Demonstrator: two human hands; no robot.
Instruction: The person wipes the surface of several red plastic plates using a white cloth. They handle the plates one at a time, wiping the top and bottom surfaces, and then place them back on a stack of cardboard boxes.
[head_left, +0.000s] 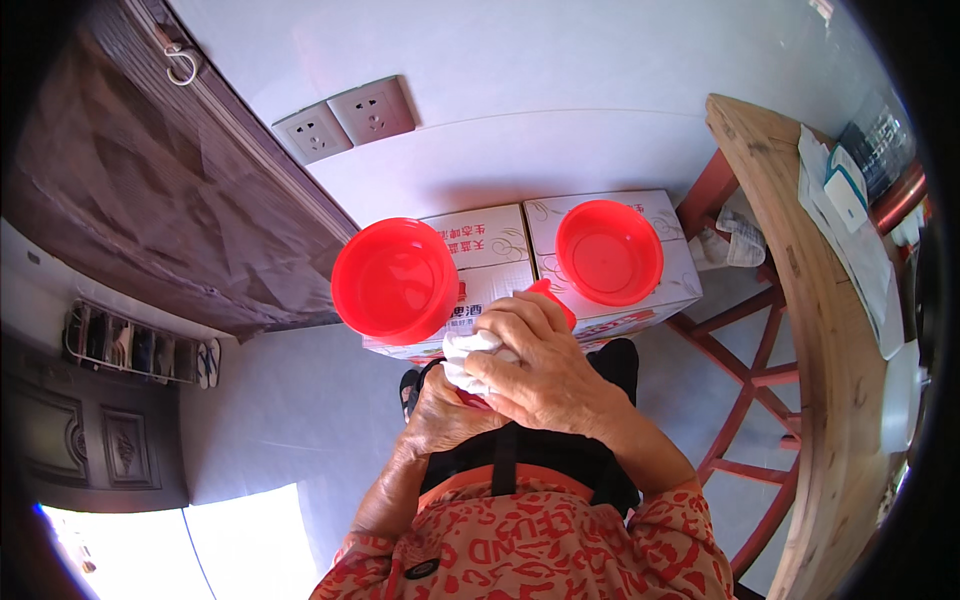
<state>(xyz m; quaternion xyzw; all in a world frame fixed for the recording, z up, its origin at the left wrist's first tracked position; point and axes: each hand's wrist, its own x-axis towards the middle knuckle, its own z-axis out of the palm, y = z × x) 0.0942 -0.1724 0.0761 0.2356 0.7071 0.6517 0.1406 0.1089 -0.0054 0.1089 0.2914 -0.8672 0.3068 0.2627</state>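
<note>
In front of my body, my right hand (544, 367) presses a bunched white cloth (476, 356) against a red plastic object (556, 300). My left hand (450, 416) grips the lower end of this object from beneath. Both hands cover most of it, so its full shape is hidden; a pointed red end shows beyond my right knuckles. Past my hands, a red plastic basin (394, 281) stands at the left and looks to have clear liquid in it. A second red basin (609, 253) stands at the right, its round bottom visible.
The basins rest on two printed cardboard cartons (491, 247) against a white wall. To the right are a wooden tabletop (817, 300) with papers and red wooden legs (739, 420). A brown curtain (187, 165), wall sockets (371, 111) and a shoe rack (135, 349) are on the left.
</note>
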